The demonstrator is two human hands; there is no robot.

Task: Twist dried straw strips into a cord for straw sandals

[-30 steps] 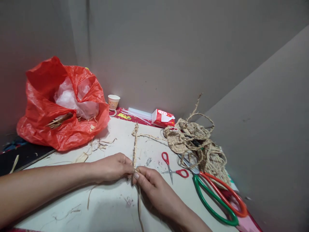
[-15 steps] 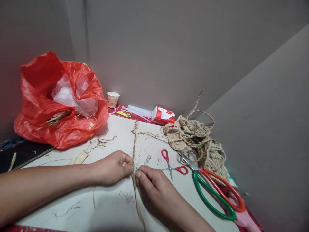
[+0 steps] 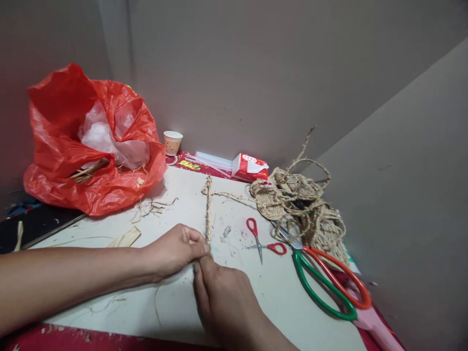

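Note:
A thin braided straw cord [image 3: 208,209] runs up the white board from between my hands. My left hand [image 3: 179,251] pinches its near end between thumb and fingers. Just below, my right hand [image 3: 226,292] is closed on the strands at the cord's end, its fingertips touching my left thumb; the loose strand tails are hidden beneath it. From the cord's far end a thinner plait [image 3: 234,196] leads right to a heap of coiled straw braid [image 3: 321,234].
Small red-handled scissors [image 3: 260,243] lie spread right of my hands, beside large shears [image 3: 325,282] with green and orange handles. A red plastic bag [image 3: 54,180] stands at left. A paper cup [image 3: 173,143] and tissue pack [image 3: 248,168] sit at the back. Straw scraps [image 3: 155,207] litter the board.
My right hand has turned over and moved slightly down and left, covering the loose strand that hung below the cord. My left hand has shifted slightly right, and the view has tilted a little.

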